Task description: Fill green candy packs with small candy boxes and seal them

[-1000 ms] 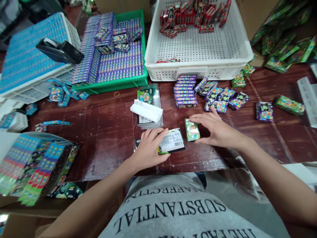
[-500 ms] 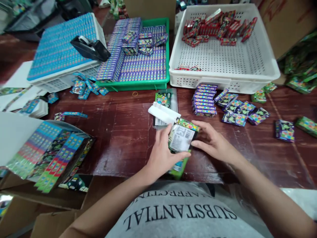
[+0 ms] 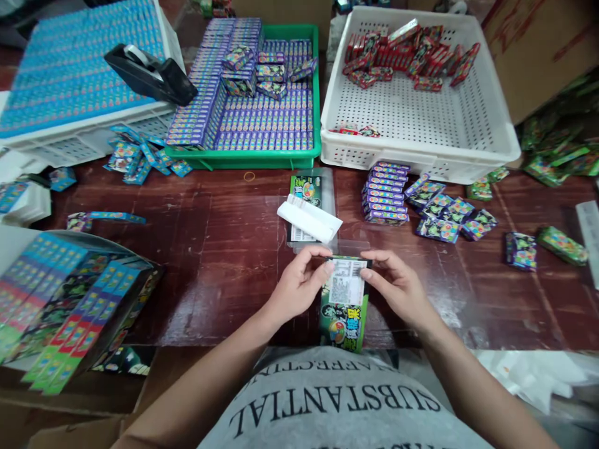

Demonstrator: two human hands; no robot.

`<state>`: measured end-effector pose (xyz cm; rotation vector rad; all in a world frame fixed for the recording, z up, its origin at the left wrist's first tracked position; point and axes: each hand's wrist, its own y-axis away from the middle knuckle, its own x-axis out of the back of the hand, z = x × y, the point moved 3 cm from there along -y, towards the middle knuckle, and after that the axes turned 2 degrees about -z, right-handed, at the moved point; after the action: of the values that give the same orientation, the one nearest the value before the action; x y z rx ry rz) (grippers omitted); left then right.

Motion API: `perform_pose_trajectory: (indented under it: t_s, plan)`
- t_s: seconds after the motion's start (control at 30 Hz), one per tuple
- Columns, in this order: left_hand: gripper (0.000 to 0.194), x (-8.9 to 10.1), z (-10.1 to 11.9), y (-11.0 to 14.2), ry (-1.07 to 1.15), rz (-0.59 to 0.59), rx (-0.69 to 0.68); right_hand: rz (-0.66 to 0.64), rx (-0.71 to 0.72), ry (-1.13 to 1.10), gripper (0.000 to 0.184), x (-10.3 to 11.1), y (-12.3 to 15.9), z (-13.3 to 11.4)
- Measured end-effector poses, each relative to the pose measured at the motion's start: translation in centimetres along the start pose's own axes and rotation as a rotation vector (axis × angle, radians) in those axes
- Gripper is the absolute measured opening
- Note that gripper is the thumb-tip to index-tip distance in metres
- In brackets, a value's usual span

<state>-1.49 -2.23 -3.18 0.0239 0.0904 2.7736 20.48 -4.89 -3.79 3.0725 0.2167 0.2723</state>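
My left hand [image 3: 294, 288] and my right hand [image 3: 397, 287] pinch the top corners of a green printed pack [image 3: 344, 305] with a white barcode label, held upright over the near table edge. Just beyond it lies a pile of clear sleeves with a green pack and a white folded piece [image 3: 309, 217]. To the right stands a short stack of purple small boxes [image 3: 386, 193] beside loose purple and black boxes [image 3: 444, 215].
A green tray [image 3: 262, 159] of purple boxes and a white perforated crate [image 3: 421, 149] with red boxes stand at the back. A black tape dispenser [image 3: 150, 73] rests on a blue-box crate at left. An open carton of flat packs [image 3: 70, 312] sits at near left. The table is dark wood [image 3: 210, 249].
Both hands went from resting on a flat pack and a small green box on the table to lifting the pack, then turning it upright with the label facing me.
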Motion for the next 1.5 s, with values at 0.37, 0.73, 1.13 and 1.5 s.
perform_pose_trajectory:
  t_s: [0.37,0.73,1.13,1.5]
  plan:
    - [0.013,-0.8,1.9,-2.5,-0.086,-0.022,0.141,-0.061,0.111,0.118,0.018,2.3,-1.0,-1.6]
    - [0.013,-0.5,3.8,-4.7,-0.197,-0.145,0.226,-0.027,-0.336,-0.203,0.019,2.3,-2.1,-1.4]
    - [0.008,1.9,2.8,-5.7,-0.446,-0.314,-0.142,-0.148,0.263,0.478,0.029,0.8,-11.5,-5.3]
    - [0.008,3.9,-1.1,-7.9,-0.449,-0.346,-0.125,-0.258,0.270,0.941,0.030,-7.6,-22.1,-3.1]
